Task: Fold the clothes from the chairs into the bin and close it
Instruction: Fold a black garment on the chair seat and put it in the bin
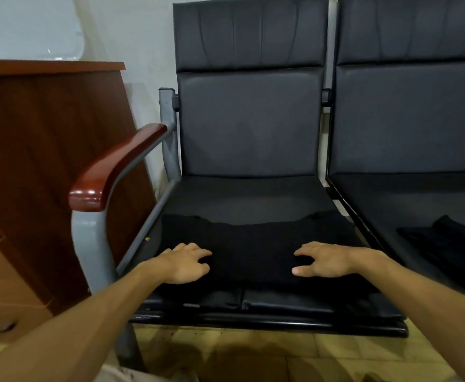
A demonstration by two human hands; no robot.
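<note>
A brown wooden table (46,133) stands left of the chair (249,128), past its glossy wooden armrest (115,166). On the right chair (413,119) lies a second dark cloth (451,241). The black garment (253,238) is spread flat on the near half of the left chair's seat. The left hand (185,264) and right hand (325,260) rest palm-down on it, apart, each grip spread and loosely bent, holding nothing. The upholstery is smooth and dark, the frame grey metal.

A black garment (253,241) lies spread on the chair seat (242,197), both hands resting flat on it: left hand (184,264) at 7 o'clock, right hand (325,261) at 4. Another dark garment (446,238) lies on the neighbouring chair (407,119) at 3 o'clock; a wooden desk (46,133) stands at 9
</note>
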